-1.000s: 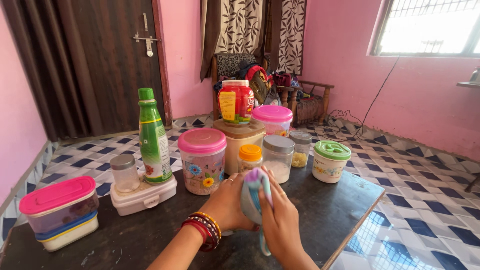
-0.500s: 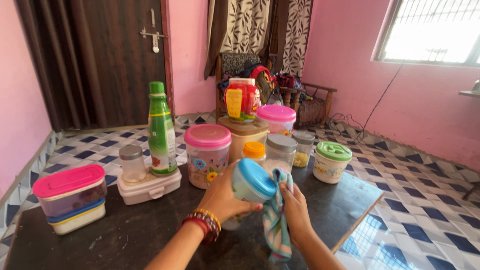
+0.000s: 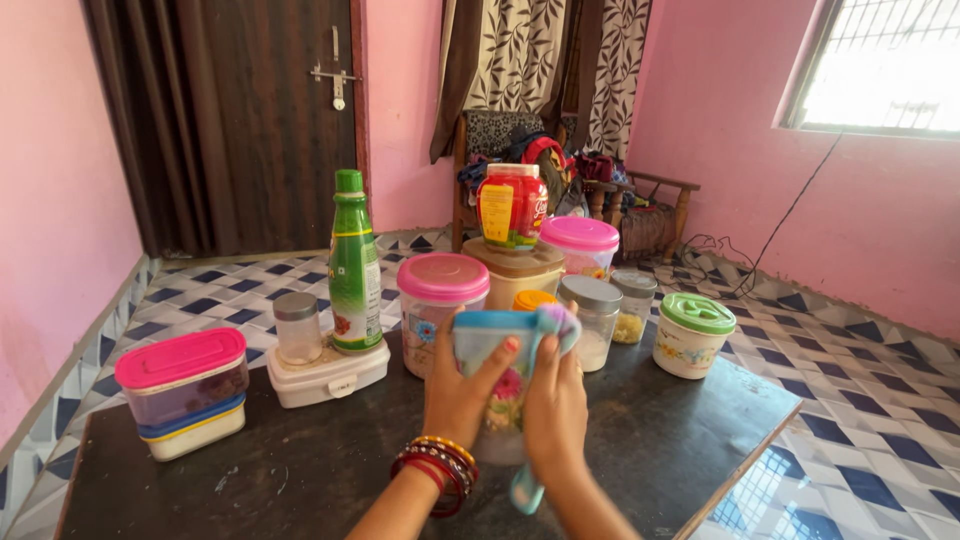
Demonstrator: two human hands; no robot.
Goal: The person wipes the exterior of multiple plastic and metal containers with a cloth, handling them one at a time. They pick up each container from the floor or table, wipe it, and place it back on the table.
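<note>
My left hand (image 3: pixel 462 385) grips a blue-lidded jar (image 3: pixel 493 375), upright above the dark worktop (image 3: pixel 300 470). My right hand (image 3: pixel 556 405) presses a cloth (image 3: pixel 558 325) against the jar's right side near the lid. Pink-lidded jar (image 3: pixel 441 305) sits just behind; green bottle (image 3: pixel 354 265) further left.

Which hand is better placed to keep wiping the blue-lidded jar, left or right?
Right. The right hand already presses the cloth against the blue-lidded jar near its lid. The left hand has its grip wrapped around the jar's body, holding it upright above the table.
</note>
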